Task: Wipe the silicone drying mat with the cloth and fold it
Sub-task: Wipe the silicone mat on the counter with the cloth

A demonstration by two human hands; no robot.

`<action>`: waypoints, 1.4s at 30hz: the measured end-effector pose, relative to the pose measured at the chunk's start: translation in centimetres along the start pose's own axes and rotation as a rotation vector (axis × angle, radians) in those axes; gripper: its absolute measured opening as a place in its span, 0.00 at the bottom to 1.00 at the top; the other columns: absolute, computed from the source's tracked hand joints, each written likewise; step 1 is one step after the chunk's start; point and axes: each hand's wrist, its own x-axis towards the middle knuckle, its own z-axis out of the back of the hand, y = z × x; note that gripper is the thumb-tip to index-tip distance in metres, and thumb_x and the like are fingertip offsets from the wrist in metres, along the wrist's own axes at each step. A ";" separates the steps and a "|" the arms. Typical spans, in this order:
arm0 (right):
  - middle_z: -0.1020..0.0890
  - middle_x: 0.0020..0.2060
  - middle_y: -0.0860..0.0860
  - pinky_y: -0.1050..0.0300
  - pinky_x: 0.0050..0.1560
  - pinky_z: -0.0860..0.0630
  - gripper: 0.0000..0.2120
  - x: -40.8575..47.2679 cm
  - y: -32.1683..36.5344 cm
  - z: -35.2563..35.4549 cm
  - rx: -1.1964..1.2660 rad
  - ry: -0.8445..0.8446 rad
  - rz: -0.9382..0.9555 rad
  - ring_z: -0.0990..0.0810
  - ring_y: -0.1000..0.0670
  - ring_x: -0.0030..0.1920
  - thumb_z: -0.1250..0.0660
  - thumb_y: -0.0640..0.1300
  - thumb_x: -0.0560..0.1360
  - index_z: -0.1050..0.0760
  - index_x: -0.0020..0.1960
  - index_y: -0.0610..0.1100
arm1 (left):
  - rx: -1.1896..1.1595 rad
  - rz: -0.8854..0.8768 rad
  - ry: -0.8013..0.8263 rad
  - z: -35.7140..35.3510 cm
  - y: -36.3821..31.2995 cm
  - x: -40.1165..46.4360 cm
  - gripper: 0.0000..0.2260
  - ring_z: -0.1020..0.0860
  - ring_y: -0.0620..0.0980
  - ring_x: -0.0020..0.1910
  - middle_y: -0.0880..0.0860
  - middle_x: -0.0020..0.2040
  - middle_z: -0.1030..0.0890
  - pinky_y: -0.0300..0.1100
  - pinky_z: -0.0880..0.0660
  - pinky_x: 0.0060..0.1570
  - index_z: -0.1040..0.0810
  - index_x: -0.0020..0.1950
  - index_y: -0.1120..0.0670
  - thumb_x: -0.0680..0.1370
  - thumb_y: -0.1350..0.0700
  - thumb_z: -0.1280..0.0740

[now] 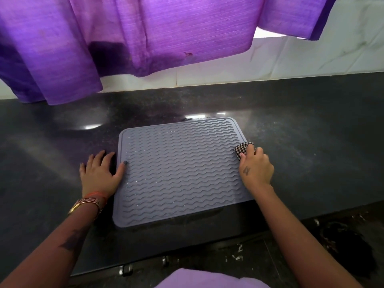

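A grey silicone drying mat with wavy ridges lies flat on the dark counter, with a few wet glints on its surface. My left hand rests flat at the mat's left edge, its thumb on the mat and its fingers spread on the counter. My right hand sits on the mat's right edge, closed around a small black-and-white checked cloth that pokes out ahead of the knuckles and touches the mat.
The dark stone counter extends left, right and behind the mat to a white tiled wall. A purple curtain hangs over the back of the counter. The counter's front edge runs just below the mat.
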 end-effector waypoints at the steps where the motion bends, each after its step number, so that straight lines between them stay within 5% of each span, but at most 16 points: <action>1: 0.25 0.53 0.41 0.50 0.40 0.29 0.15 0.3 0.0 0.1 -0.010 0.021 -0.001 0.24 0.41 0.50 0.43 0.49 0.79 0.32 0.61 0.40 | 0.000 0.000 -0.001 0.0 -0.1 0.0 0.39 0.42 0.60 0.74 0.57 0.73 0.35 0.59 0.50 0.72 0.32 0.71 0.52 0.69 0.31 0.55; 4: 0.23 0.53 0.43 0.54 0.42 0.32 0.14 2.2 -1.2 1.2 0.164 0.206 -0.059 0.23 0.41 0.50 0.41 0.51 0.79 0.30 0.57 0.42 | -0.002 0.002 -0.004 0.2 -0.2 -0.2 0.39 0.42 0.60 0.73 0.57 0.73 0.35 0.59 0.50 0.72 0.32 0.71 0.52 0.69 0.31 0.54; 6: 0.20 0.50 0.44 0.59 0.38 0.26 0.10 3.8 -2.8 2.9 0.712 0.378 -0.238 0.18 0.49 0.43 0.38 0.50 0.78 0.27 0.52 0.44 | 0.003 -0.002 0.002 0.2 -0.2 -0.2 0.38 0.42 0.60 0.74 0.57 0.73 0.35 0.59 0.50 0.72 0.32 0.71 0.53 0.69 0.32 0.54; 8: 0.19 0.45 0.44 0.62 0.27 0.24 0.06 4.3 -4.3 4.5 1.142 0.383 -0.373 0.18 0.55 0.32 0.36 0.48 0.77 0.27 0.50 0.46 | -0.003 0.001 0.002 0.2 -0.2 -0.3 0.39 0.42 0.59 0.74 0.57 0.73 0.35 0.59 0.50 0.72 0.32 0.71 0.52 0.68 0.31 0.55; 11: 0.18 0.41 0.44 0.56 0.25 0.23 0.03 3.8 -5.5 4.6 1.291 0.328 -0.462 0.18 0.51 0.29 0.36 0.48 0.77 0.28 0.49 0.50 | -0.007 0.008 0.000 0.2 -0.2 -0.3 0.40 0.42 0.59 0.74 0.57 0.73 0.35 0.59 0.51 0.72 0.32 0.71 0.52 0.68 0.31 0.55; 13: 0.19 0.44 0.42 0.47 0.32 0.20 0.04 2.5 -5.0 3.1 1.137 0.321 -0.469 0.17 0.45 0.36 0.35 0.50 0.77 0.29 0.48 0.50 | -0.008 0.011 0.001 0.2 -0.2 -0.3 0.39 0.42 0.59 0.74 0.57 0.73 0.35 0.59 0.50 0.72 0.32 0.71 0.52 0.68 0.31 0.55; 15: 0.20 0.50 0.44 0.49 0.45 0.24 0.08 1.2 -4.0 1.3 0.680 0.238 -0.328 0.20 0.41 0.47 0.36 0.53 0.76 0.27 0.51 0.49 | -0.013 0.012 0.005 0.3 -0.3 -0.3 0.39 0.43 0.59 0.74 0.57 0.74 0.36 0.59 0.51 0.72 0.32 0.71 0.52 0.68 0.31 0.55; 17: 0.22 0.51 0.44 0.53 0.43 0.31 0.12 0.3 -2.7 0.4 0.340 0.091 -0.159 0.23 0.40 0.51 0.39 0.54 0.77 0.28 0.55 0.47 | -0.012 0.011 0.011 0.3 -0.3 -0.3 0.40 0.43 0.59 0.74 0.57 0.74 0.36 0.58 0.51 0.73 0.33 0.71 0.52 0.68 0.31 0.55; 21: 0.24 0.49 0.43 0.54 0.39 0.34 0.13 -0.1 -1.4 0.1 0.132 -0.004 -0.087 0.24 0.41 0.49 0.42 0.51 0.79 0.30 0.58 0.44 | -0.016 0.006 -0.002 0.3 -0.3 -0.3 0.40 0.42 0.60 0.74 0.57 0.73 0.35 0.59 0.51 0.72 0.32 0.71 0.53 0.68 0.31 0.56; 23: 0.23 0.49 0.43 0.54 0.40 0.33 0.13 0.5 -1.7 0.0 0.135 0.047 -0.061 0.24 0.41 0.49 0.41 0.52 0.79 0.29 0.57 0.45 | -0.013 0.009 -0.002 0.2 -0.3 -0.3 0.40 0.42 0.59 0.74 0.57 0.73 0.35 0.59 0.51 0.72 0.32 0.71 0.52 0.68 0.31 0.56; 26: 0.19 0.51 0.46 0.55 0.44 0.28 0.11 2.5 -3.5 1.3 0.518 0.219 -0.200 0.22 0.44 0.48 0.36 0.54 0.76 0.25 0.52 0.48 | -0.001 0.007 0.004 0.2 -0.2 -0.3 0.40 0.42 0.60 0.74 0.57 0.73 0.35 0.59 0.51 0.72 0.32 0.71 0.52 0.68 0.31 0.56; 28: 0.18 0.50 0.46 0.58 0.40 0.30 0.09 3.1 -4.7 2.3 0.656 0.186 -0.270 0.24 0.48 0.45 0.35 0.53 0.75 0.24 0.50 0.49 | 0.001 0.004 0.005 0.1 -0.2 -0.2 0.40 0.43 0.60 0.74 0.57 0.73 0.35 0.59 0.51 0.72 0.32 0.71 0.52 0.68 0.30 0.56; 36: 0.26 0.53 0.41 0.55 0.39 0.35 0.16 -2.8 -1.6 -0.2 0.084 -0.018 -0.039 0.27 0.41 0.51 0.43 0.51 0.79 0.31 0.61 0.42 | -0.003 0.006 0.005 0.0 -0.1 -0.2 0.40 0.43 0.60 0.74 0.57 0.73 0.36 0.59 0.51 0.72 0.32 0.71 0.52 0.68 0.30 0.56; 42: 0.28 0.57 0.42 0.51 0.43 0.29 0.19 -2.2 -0.9 0.3 0.028 0.055 -0.045 0.27 0.41 0.55 0.45 0.53 0.79 0.35 0.65 0.43 | -0.007 0.005 -0.004 0.1 -0.1 -0.1 0.40 0.42 0.59 0.74 0.57 0.73 0.35 0.59 0.50 0.72 0.32 0.71 0.52 0.68 0.30 0.56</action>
